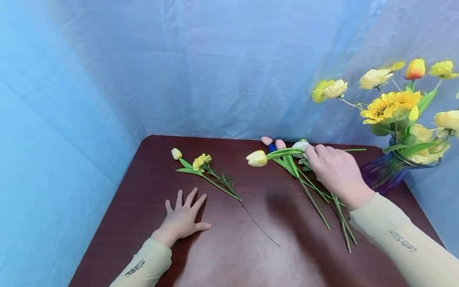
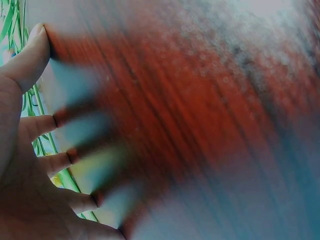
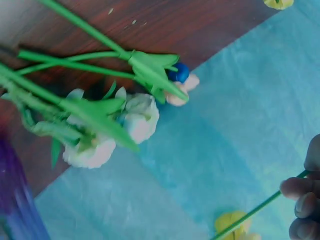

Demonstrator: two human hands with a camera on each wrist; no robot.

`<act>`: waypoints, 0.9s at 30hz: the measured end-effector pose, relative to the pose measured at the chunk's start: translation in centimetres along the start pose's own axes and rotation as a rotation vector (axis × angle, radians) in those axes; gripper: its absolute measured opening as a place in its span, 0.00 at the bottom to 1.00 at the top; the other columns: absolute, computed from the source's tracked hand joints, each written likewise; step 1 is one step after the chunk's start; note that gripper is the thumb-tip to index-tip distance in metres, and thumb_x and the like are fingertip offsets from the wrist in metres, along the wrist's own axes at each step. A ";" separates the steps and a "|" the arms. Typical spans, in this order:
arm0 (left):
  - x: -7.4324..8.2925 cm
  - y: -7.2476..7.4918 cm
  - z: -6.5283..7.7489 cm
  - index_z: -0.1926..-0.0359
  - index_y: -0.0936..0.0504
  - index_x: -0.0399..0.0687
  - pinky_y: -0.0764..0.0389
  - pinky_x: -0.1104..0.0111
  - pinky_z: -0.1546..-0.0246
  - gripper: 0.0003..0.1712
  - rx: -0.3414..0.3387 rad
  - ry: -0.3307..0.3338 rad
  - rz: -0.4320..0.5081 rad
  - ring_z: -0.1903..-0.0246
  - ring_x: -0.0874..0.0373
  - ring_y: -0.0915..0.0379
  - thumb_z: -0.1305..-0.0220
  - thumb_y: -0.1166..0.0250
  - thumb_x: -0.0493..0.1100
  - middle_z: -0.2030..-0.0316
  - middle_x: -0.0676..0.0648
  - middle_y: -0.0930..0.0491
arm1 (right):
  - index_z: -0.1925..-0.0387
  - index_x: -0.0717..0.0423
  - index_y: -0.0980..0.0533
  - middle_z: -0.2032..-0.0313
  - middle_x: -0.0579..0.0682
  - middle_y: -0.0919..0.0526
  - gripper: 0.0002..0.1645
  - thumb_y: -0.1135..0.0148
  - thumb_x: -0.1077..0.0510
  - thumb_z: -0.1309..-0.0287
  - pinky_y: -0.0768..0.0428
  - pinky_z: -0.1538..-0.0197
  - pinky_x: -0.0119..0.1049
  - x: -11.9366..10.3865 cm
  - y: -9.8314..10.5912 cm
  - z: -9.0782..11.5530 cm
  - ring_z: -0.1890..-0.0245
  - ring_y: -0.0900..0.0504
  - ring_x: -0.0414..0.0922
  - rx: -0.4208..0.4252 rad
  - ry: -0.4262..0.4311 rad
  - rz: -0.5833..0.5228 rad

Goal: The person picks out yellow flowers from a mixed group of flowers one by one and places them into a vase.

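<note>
In the head view my right hand (image 1: 331, 169) pinches the stem of a pale yellow tulip (image 1: 256, 158), whose bloom points left above the table. The right wrist view shows its green stem (image 3: 260, 206) between thumb and fingers. My left hand (image 1: 183, 219) rests on the table with its fingers spread, holding nothing. Just beyond it lie a white-yellow tulip (image 1: 176, 154) and a yellow carnation-like flower (image 1: 201, 162). Below the right hand, pink tulips (image 1: 280, 144), a blue bloom (image 1: 271, 148) and a white flower (image 1: 302, 148) lie with their stems crossing.
A blue-purple glass vase (image 1: 383, 175) stands on the right, filled with a sunflower (image 1: 389, 107), an orange-yellow tulip (image 1: 415, 69) and several yellow and cream flowers. Blue cloth (image 1: 229, 79) hangs behind the dark reddish-brown table (image 1: 229, 255).
</note>
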State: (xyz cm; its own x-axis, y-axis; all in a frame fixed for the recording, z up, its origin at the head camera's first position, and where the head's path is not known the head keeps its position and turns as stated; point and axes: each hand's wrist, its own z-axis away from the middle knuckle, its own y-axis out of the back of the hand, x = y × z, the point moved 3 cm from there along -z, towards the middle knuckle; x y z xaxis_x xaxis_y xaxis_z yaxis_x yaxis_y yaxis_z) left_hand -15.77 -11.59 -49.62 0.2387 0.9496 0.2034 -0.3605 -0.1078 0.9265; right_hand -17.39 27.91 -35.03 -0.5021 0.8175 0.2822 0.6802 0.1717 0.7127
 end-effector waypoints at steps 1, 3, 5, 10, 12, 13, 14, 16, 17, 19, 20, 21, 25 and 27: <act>0.0 0.0 0.0 0.19 0.43 0.63 0.59 0.21 0.36 0.57 0.000 0.001 -0.001 0.23 0.26 0.67 0.43 0.31 0.74 0.18 0.45 0.57 | 0.67 0.68 0.32 0.78 0.58 0.31 0.17 0.63 0.65 0.21 0.37 0.86 0.45 0.1 0.6 0.2 0.85 0.33 0.54 -0.002 0.003 0.009; -0.1 0.0 0.0 0.19 0.43 0.63 0.59 0.21 0.36 0.57 0.000 0.004 -0.001 0.23 0.26 0.67 0.44 0.31 0.74 0.18 0.45 0.57 | 0.66 0.68 0.32 0.77 0.58 0.32 0.19 0.67 0.65 0.20 0.38 0.85 0.45 0.1 1.7 0.6 0.85 0.34 0.54 0.001 0.007 0.014; -0.1 0.0 0.1 0.19 0.43 0.63 0.60 0.22 0.36 0.57 -0.001 0.007 0.003 0.23 0.26 0.67 0.44 0.31 0.74 0.18 0.45 0.57 | 0.67 0.68 0.33 0.78 0.58 0.33 0.19 0.69 0.66 0.21 0.40 0.85 0.44 -0.1 2.9 0.8 0.84 0.36 0.54 0.019 0.015 0.003; -0.1 -0.1 0.1 0.19 0.43 0.63 0.60 0.21 0.36 0.57 0.002 0.004 0.011 0.23 0.26 0.68 0.43 0.32 0.74 0.18 0.45 0.58 | 0.66 0.71 0.31 0.79 0.56 0.37 0.14 0.64 0.70 0.27 0.44 0.85 0.42 -0.9 5.7 0.8 0.86 0.40 0.53 0.098 0.038 0.003; -0.1 -0.1 0.1 0.19 0.43 0.63 0.60 0.21 0.37 0.57 0.004 -0.001 0.014 0.23 0.26 0.68 0.43 0.32 0.74 0.18 0.44 0.58 | 0.64 0.72 0.30 0.79 0.56 0.37 0.14 0.63 0.71 0.28 0.44 0.85 0.43 -1.0 6.6 0.7 0.86 0.41 0.53 0.124 0.042 0.014; -0.1 -0.1 0.1 0.19 0.43 0.63 0.60 0.21 0.37 0.57 0.006 -0.002 0.016 0.23 0.26 0.68 0.43 0.32 0.74 0.18 0.44 0.58 | 0.64 0.72 0.29 0.78 0.56 0.36 0.14 0.63 0.71 0.28 0.44 0.85 0.43 -1.0 7.0 0.6 0.86 0.41 0.53 0.132 0.040 0.015; -0.1 -0.1 0.1 0.19 0.43 0.63 0.60 0.21 0.37 0.57 0.007 -0.003 0.017 0.23 0.26 0.68 0.44 0.32 0.74 0.18 0.44 0.58 | 0.65 0.72 0.30 0.78 0.56 0.37 0.15 0.64 0.71 0.27 0.44 0.85 0.43 -0.9 7.3 0.5 0.86 0.41 0.53 0.138 0.037 0.016; -0.2 -0.1 0.1 0.19 0.43 0.63 0.61 0.21 0.37 0.57 0.007 -0.002 0.016 0.23 0.26 0.68 0.43 0.32 0.74 0.18 0.44 0.58 | 0.66 0.71 0.31 0.78 0.56 0.37 0.15 0.62 0.68 0.25 0.44 0.85 0.44 -0.5 7.7 0.4 0.86 0.41 0.53 0.140 0.022 0.013; -0.2 -0.1 0.1 0.19 0.43 0.63 0.61 0.21 0.37 0.57 0.007 -0.002 0.017 0.23 0.26 0.68 0.43 0.32 0.74 0.18 0.44 0.58 | 0.68 0.70 0.32 0.79 0.55 0.37 0.16 0.61 0.67 0.24 0.44 0.85 0.44 -0.3 7.8 0.4 0.86 0.41 0.53 0.142 0.013 0.012; -0.2 -0.2 0.2 0.19 0.43 0.63 0.61 0.21 0.36 0.57 0.008 -0.001 0.016 0.23 0.26 0.68 0.43 0.32 0.74 0.18 0.44 0.58 | 0.70 0.68 0.34 0.79 0.55 0.38 0.17 0.61 0.64 0.22 0.45 0.85 0.43 0.3 7.8 0.5 0.86 0.41 0.53 0.132 -0.007 0.010; -0.2 -0.2 0.2 0.19 0.43 0.63 0.61 0.21 0.36 0.57 0.007 -0.001 0.016 0.23 0.26 0.68 0.43 0.32 0.74 0.18 0.44 0.58 | 0.71 0.67 0.35 0.79 0.54 0.39 0.18 0.61 0.63 0.22 0.45 0.85 0.43 0.6 7.8 0.6 0.86 0.40 0.53 0.130 -0.016 0.010; -0.2 -0.2 0.2 0.19 0.43 0.63 0.61 0.21 0.36 0.57 0.007 -0.002 0.018 0.23 0.26 0.68 0.43 0.32 0.74 0.18 0.44 0.58 | 0.71 0.66 0.35 0.80 0.54 0.39 0.19 0.61 0.62 0.22 0.45 0.86 0.43 0.9 7.8 0.7 0.86 0.40 0.53 0.127 -0.024 0.011; -0.2 -0.2 0.2 0.19 0.43 0.62 0.61 0.21 0.37 0.56 0.010 -0.008 0.025 0.23 0.26 0.68 0.43 0.32 0.73 0.18 0.44 0.58 | 0.71 0.66 0.34 0.81 0.51 0.40 0.18 0.62 0.60 0.24 0.45 0.86 0.41 2.2 7.5 1.4 0.87 0.43 0.47 0.118 -0.057 0.003; -0.2 -0.2 0.1 0.19 0.43 0.62 0.61 0.21 0.37 0.56 0.011 -0.010 0.027 0.23 0.26 0.68 0.43 0.32 0.73 0.18 0.44 0.58 | 0.70 0.65 0.32 0.81 0.50 0.39 0.19 0.61 0.58 0.24 0.46 0.86 0.39 2.9 7.5 1.9 0.87 0.43 0.44 0.122 -0.091 -0.005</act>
State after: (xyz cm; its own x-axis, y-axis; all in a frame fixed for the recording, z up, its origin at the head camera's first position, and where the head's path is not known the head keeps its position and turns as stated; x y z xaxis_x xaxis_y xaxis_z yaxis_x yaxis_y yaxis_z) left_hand -15.60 -11.77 -49.79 0.2384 0.9432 0.2314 -0.3570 -0.1365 0.9241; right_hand -12.79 32.61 -30.09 -0.4588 0.8619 0.2158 0.7404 0.2365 0.6292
